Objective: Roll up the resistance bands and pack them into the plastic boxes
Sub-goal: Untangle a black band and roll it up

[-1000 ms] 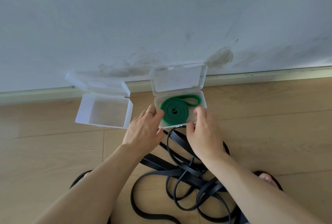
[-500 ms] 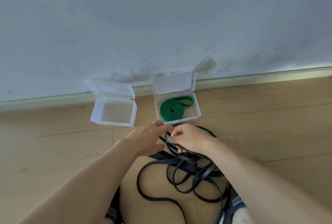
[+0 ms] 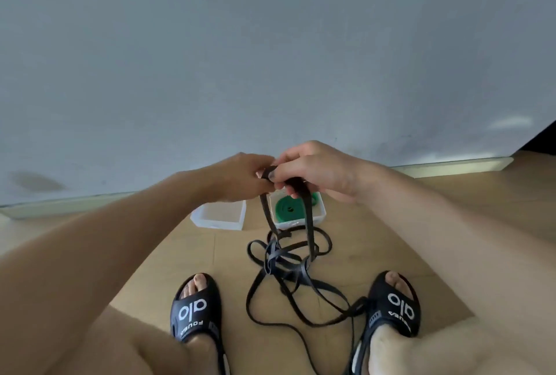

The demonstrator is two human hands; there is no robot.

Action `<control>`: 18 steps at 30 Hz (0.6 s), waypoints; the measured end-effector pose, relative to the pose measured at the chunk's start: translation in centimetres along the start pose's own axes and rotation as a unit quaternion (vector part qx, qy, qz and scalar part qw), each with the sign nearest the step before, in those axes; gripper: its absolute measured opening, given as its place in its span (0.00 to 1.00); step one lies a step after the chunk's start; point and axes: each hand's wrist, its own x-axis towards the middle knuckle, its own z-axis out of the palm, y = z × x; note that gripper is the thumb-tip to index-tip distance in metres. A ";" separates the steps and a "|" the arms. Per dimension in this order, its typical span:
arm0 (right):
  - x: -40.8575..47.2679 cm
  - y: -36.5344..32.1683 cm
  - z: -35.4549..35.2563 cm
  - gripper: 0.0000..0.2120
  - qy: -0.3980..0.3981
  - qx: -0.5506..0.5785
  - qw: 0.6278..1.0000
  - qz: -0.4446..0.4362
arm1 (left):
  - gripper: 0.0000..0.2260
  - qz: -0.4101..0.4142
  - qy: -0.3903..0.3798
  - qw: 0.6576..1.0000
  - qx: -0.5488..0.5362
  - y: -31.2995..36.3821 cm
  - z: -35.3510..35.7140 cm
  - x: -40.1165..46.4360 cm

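- Wall (image 3: 270, 43), pale grey, fills the upper half of the view, with a light skirting board (image 3: 60, 204) along its foot above the wooden floor (image 3: 180, 254).
- Left hand (image 3: 240, 177) is raised in front of the wall, fingers curled and pinching the end of the black resistance band (image 3: 308, 224).
- Empty plastic box (image 3: 219, 218) sits on the floor below the left hand, just beside the second box.
- Left sandal (image 3: 195, 308), black with white lettering, stands on the floor near the bottom.
- Black band hangs from the hands in two strands and ends in a loose tangle on the floor between the sandals.
- Second plastic box (image 3: 320, 213) holds the rolled green resistance band (image 3: 285, 210), partly hidden behind the hanging strands.
- Right hand (image 3: 319, 173) touches the left, fingers curled round the same black band end.
- Right sandal (image 3: 397, 308) stands beside the tangle; one strand reaches its edge.
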 end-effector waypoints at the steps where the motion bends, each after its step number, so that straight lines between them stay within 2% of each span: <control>1: -1.0 -0.6 0.1 0.05 0.007 0.017 1.000 -0.016 | 0.14 0.014 0.013 0.999 -0.034 0.4 -0.4 -1.0; 3: -2.6 -1.7 0.5 0.02 0.035 0.074 0.995 -0.061 | 0.12 0.042 0.017 0.994 -0.099 1.1 -0.4 -2.6; 7: -4.4 -3.2 1.0 0.08 0.057 0.228 0.959 -0.158 | 0.23 0.051 -0.010 0.977 -0.207 2.6 0.2 -4.5; 11: -4.9 -4.8 0.8 0.10 0.039 0.366 0.912 -0.180 | 0.20 0.062 -0.019 0.970 -0.236 3.9 0.4 -4.4; 14: -4.7 -5.1 0.1 0.09 0.053 0.395 0.900 -0.180 | 0.17 0.061 -0.009 0.976 -0.207 4.3 0.7 -3.7; 18: -4.4 -4.3 -1.5 0.07 0.091 0.373 0.910 -0.157 | 0.14 0.050 0.028 0.984 -0.167 4.9 0.7 -2.5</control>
